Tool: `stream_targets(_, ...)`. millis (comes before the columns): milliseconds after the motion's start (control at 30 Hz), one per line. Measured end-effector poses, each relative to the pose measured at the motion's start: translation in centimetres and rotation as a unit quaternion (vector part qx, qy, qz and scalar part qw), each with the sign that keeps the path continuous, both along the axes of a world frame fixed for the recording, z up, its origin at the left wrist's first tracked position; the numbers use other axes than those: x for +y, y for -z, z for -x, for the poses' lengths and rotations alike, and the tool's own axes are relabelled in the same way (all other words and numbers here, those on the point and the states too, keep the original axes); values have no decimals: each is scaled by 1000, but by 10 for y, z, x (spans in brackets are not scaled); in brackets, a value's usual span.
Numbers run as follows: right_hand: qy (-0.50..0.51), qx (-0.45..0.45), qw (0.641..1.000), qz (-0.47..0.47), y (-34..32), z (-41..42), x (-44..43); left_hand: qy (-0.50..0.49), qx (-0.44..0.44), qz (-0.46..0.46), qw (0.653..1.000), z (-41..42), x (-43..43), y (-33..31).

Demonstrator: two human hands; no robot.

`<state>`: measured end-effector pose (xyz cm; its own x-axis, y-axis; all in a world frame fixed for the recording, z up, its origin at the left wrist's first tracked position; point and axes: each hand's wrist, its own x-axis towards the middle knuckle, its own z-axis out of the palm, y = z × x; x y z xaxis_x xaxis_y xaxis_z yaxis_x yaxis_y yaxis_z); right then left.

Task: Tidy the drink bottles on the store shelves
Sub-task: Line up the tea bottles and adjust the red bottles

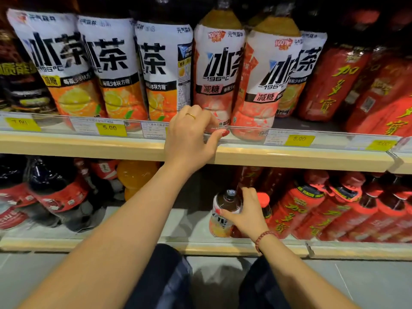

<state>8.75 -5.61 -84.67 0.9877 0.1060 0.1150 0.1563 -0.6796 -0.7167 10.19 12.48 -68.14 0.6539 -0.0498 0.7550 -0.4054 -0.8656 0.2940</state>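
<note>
The upper shelf [89, 146] is carrying a tight row of tall iced-tea bottles [120, 70], with 2 pink-label bottles [219, 70] standing just behind the price rail [289, 136]. On the lower shelf [156, 228], 1 orange-label bottle [223, 219] is sitting out of place, just beside the red bottles [312, 210]. The right hand [247, 214] is gripping it round the shoulder; a careless lift is risking toppling those red neighbours. The left hand [189, 134] is pinching the rail, fingers curling over it at a pink bottle's foot; whether they are touching the bottle I cannot tell. A tug there is risking tipping that bottle forward.
</note>
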Motion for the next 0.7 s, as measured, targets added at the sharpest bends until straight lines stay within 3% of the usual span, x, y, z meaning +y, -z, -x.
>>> stream_targets(200,44,49,995,71,31,-13,19,-10,-11,-15,1000,-1,0,1)
stream_targets(700,14,25,1000,7,40,-6,18,-20,-30,-31,999,-1,0,4)
